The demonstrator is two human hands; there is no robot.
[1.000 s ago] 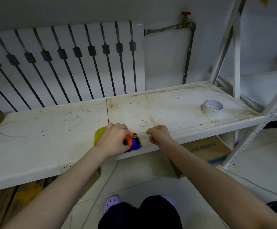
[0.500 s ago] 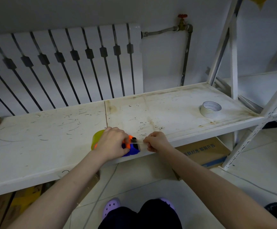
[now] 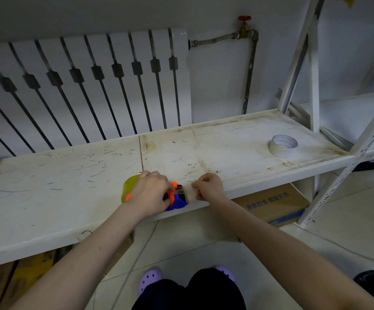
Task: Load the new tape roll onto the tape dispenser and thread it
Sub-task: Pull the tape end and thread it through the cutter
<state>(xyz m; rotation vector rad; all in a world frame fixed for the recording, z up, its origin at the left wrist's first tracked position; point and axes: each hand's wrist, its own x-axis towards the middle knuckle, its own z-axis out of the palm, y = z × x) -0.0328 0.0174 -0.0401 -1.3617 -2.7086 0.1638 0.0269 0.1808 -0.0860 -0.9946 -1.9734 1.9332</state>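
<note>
An orange and blue tape dispenser (image 3: 177, 201) lies at the front edge of the white shelf (image 3: 47, 198). A yellowish clear tape roll (image 3: 129, 189) sits on it, mostly hidden behind my left hand (image 3: 150, 193), which grips the dispenser's body. My right hand (image 3: 208, 186) pinches the free end of the clear tape (image 3: 187, 193), stretched to the right from the dispenser's black front end. A second, white tape roll (image 3: 283, 146) lies flat at the shelf's far right.
A radiator (image 3: 87, 86) stands behind the shelf, with a pipe and red valve (image 3: 244, 25) to its right. White rack posts (image 3: 313, 70) rise at the right. A cardboard box (image 3: 271, 204) sits under the shelf. My knees and purple shoes are below.
My right hand has drawn the tape end a little to the right, away from the dispenser. My left hand stays on the dispenser. The camera has shifted slightly.
</note>
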